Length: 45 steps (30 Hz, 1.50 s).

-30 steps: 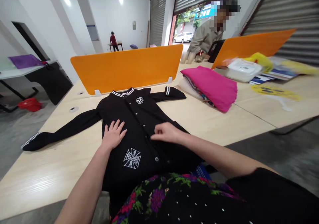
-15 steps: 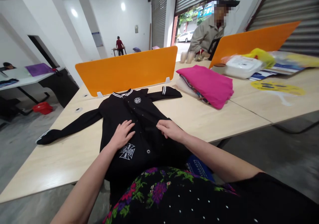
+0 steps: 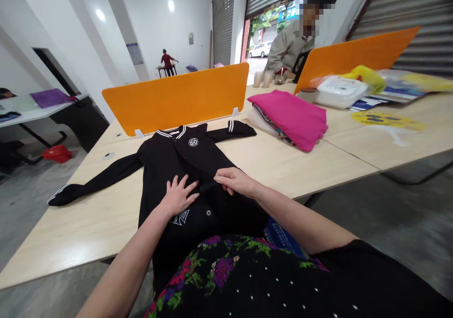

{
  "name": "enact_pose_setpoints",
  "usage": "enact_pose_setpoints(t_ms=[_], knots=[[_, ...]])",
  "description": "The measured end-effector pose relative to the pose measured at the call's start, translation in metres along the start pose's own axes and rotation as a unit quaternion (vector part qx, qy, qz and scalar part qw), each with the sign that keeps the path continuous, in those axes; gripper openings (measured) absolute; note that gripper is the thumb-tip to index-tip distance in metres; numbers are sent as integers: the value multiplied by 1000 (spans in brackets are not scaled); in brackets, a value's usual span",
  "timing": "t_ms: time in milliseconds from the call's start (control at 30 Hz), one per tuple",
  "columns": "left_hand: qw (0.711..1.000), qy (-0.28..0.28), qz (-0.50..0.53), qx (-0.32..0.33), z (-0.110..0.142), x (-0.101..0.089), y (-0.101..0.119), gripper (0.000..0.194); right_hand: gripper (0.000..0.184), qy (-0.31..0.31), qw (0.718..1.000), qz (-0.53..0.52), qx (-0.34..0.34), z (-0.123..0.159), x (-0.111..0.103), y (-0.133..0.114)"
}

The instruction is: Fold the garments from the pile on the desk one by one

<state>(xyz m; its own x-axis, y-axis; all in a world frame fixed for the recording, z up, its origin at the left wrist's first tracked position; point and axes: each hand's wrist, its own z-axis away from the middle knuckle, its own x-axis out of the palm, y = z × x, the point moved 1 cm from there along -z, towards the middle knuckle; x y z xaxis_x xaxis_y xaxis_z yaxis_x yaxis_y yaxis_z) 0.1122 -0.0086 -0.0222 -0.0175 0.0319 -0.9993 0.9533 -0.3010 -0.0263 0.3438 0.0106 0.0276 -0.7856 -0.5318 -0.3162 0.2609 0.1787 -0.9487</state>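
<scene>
A black varsity jacket [image 3: 166, 160] lies front up on the pale wooden table, its collar with white stripes pointing away from me. One sleeve stretches out to the left, the other is folded toward the right. White prints mark its chest and lower front, and snaps run down the opening. My left hand [image 3: 180, 195] rests flat on the left front panel with fingers spread, partly over the lower print. With fingers curled together, my right hand [image 3: 233, 181] pinches the right front edge of the jacket; the fingertips are partly hidden.
An orange divider [image 3: 177, 98] stands behind the jacket. Folded pink cloth [image 3: 292, 117] lies to the right, with a white plastic container [image 3: 341, 91] and a yellow fan [image 3: 387, 120] farther over. Across the table sits a person [image 3: 292, 44]. The table's near edge [image 3: 63, 273] is close to my body.
My left hand has slid slightly right toward the jacket's opening, its fingers spreading wider. My right hand has shifted a little left, still pinching the edge. The view has moved slightly.
</scene>
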Motion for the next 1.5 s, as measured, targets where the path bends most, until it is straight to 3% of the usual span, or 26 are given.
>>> enact_pose_setpoints(t_ms=[133, 233, 300, 433, 567, 633, 700, 767, 867, 933, 1033, 1100, 1200, 1267, 1333, 1400, 1500], knots=[[997, 41, 59, -2, 8, 1, 14, 39, 27, -36, 993, -111, 19, -2, -6, 14], [977, 151, 148, 9, 19, -2, 32, 27, 23, -5, 994, -102, 31, -1, -7, 19], [952, 215, 218, -8, 24, -7, 43, 22, 20, 8, 997, -66, 25, 1, -6, 18], [915, 237, 327, -24, 24, -24, 60, 19, 18, 31, 998, 56, -22, 7, -5, 7], [907, 326, 264, -27, 23, -44, 77, 19, 18, 108, 969, 214, -57, 11, -7, -9], [913, 308, 265, -40, 25, -47, 88, 20, 18, 133, 961, 237, -49, 12, -7, -14], [919, 218, 323, -64, 26, -43, 102, 23, 19, 125, 966, 221, -54, 13, -3, -16], [899, 134, 405, -95, 25, -34, 116, 26, 18, 92, 972, 202, -77, 15, 2, -16], [818, 126, 547, -128, 21, -18, 133, 37, 17, 23, 975, 196, -99, 15, 6, -14], [732, 132, 654, -138, 18, -9, 139, 33, 15, -2, 974, 191, -121, 7, 1, -12], [591, 55, 792, -143, 18, -3, 142, 24, 30, 17, 949, 217, -227, -19, -11, -8], [537, 6, 831, -146, 19, -3, 141, 21, 47, -14, 917, 282, -282, -40, -12, -5], [543, 2, 824, -163, 23, -6, 138, 18, 49, -158, 853, 421, -265, -67, -5, -1], [557, 10, 812, -173, 28, -9, 139, 18, 39, -193, 809, 501, -240, -75, -3, -1], [552, 24, 814, -178, 33, -10, 143, 20, 30, -142, 794, 545, -228, -76, -6, -5], [544, 44, 817, -189, 35, -10, 149, 27, 27, -68, 802, 550, -223, -73, -15, -10], [580, 80, 773, -244, 35, -7, 157, 31, 27, -21, 816, 536, -216, -69, -23, -13]])
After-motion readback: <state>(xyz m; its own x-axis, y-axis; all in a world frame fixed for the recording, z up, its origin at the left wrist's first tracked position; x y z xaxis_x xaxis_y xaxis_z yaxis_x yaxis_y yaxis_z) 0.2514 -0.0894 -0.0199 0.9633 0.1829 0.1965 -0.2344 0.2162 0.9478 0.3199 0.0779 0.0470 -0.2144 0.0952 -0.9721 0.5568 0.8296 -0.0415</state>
